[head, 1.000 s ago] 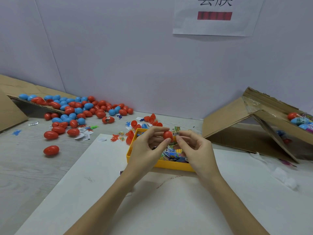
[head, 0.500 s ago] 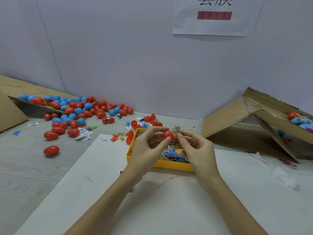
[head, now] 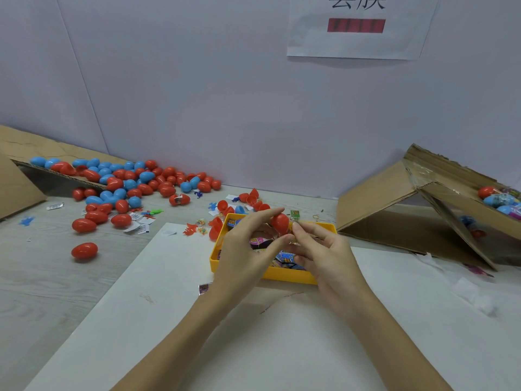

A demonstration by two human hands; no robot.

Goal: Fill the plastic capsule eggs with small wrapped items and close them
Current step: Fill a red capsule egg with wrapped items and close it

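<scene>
Head view: we have a red capsule egg [head: 280,222] up in the air over the yellow tray [head: 284,273], near the twelve o'clock side of the white board [head: 169,306] on the worktop. Our left hand [head: 248,249] pinches it between thumb and forefinger, and our right hand [head: 324,249] meets it from three o'clock, fingertips pressed together on something small at the egg's lower edge; we cannot tell whether that is a wrapped item or the egg's rim. The main risk, as we judge it, is a wrapper corner caught in the seam, which would keep the halves from snapping together. Squeezing harder on so small a grip could pop the egg free, and it would likely drop among the wrapped packets [head: 284,256] in the tray or roll off toward the loose red and blue eggs [head: 127,184] at ten o'clock, where filled and unfilled ones would be hard to tell apart. A half-closed egg put into the cardboard box [head: 394,210] at two o'clock might spill.
</scene>
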